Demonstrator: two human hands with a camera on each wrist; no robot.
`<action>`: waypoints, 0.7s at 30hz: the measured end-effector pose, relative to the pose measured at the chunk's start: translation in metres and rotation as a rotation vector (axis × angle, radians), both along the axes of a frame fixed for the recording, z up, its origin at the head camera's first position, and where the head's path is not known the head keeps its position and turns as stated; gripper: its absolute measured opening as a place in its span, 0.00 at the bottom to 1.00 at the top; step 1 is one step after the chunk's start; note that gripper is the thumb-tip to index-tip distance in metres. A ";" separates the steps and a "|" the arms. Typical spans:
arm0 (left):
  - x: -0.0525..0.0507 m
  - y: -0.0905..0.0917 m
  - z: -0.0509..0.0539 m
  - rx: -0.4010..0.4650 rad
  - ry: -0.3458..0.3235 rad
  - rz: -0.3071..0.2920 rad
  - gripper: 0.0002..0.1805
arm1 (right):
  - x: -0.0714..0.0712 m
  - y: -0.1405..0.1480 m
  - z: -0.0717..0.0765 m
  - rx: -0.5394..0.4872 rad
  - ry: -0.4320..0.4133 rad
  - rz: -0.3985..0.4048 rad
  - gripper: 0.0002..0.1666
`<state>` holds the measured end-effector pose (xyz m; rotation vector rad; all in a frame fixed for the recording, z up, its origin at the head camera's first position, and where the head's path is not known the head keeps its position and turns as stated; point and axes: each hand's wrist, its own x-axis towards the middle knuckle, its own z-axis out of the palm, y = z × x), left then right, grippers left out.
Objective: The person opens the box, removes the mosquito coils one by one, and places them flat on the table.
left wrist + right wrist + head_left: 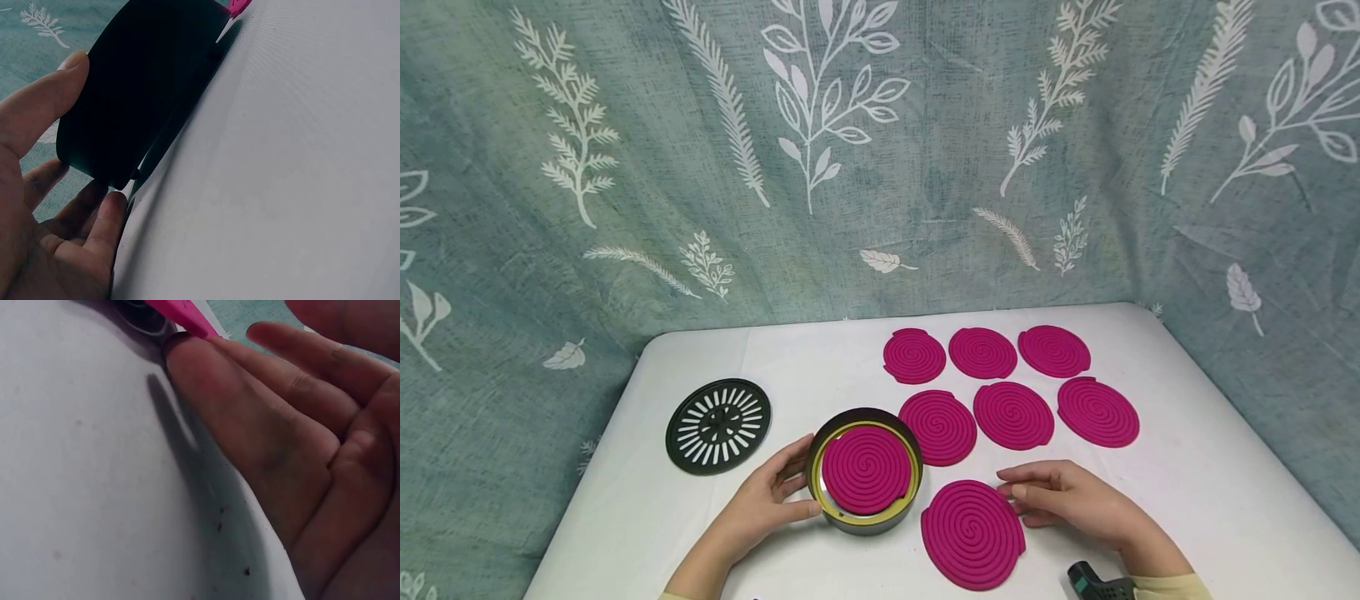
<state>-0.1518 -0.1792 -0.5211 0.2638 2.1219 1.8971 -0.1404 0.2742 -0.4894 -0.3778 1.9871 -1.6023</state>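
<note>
In the head view, my left hand (767, 496) grips a round dark tin (868, 527) with a yellow inner rim, thumb on the near side and fingers on the far side. A magenta spiral mosquito coil (867, 469) lies inside the tin. The left wrist view shows the tin's dark side (144, 87) between thumb and fingers. To its right, my right hand (1063, 500) has its fingers extended at the right edge of another mosquito coil (972, 535). In the right wrist view, that coil's edge (187, 315) is by the fingertips, and the thumb stands apart.
Several more magenta coils, such as the back middle coil (982, 352), lie in two rows behind the hands. A black slotted lid (718, 427) rests at the left on the white table (820, 350). A leaf-patterned curtain (865, 225) hangs behind.
</note>
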 end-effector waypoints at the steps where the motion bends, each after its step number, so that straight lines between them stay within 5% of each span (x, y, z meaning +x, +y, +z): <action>1: 0.000 0.000 0.000 -0.002 0.000 0.002 0.53 | 0.000 0.001 0.000 -0.008 -0.002 0.001 0.26; 21: 0.000 0.001 0.003 0.027 -0.014 0.002 0.52 | -0.001 0.006 0.002 -0.081 -0.038 0.027 0.28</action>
